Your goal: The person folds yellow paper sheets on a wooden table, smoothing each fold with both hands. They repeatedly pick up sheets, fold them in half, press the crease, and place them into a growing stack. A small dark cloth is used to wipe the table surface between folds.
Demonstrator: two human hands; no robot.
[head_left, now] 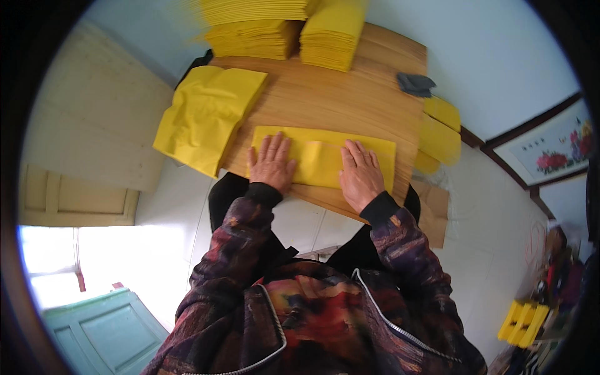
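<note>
A yellow paper sheet (322,157) lies folded on the near edge of a wooden table (350,100). My left hand (272,164) rests flat on its left part, fingers spread. Flat on the sheet's right part presses my right hand (359,175). Neither hand grips anything; both palms lie on the paper.
A loose pile of yellow sheets (206,115) hangs over the table's left edge. Tall stacks of yellow paper (281,28) stand at the far side. More yellow sheets (440,134) and a dark grey cloth (415,83) lie at the right edge. Brown cardboard (434,209) leans below.
</note>
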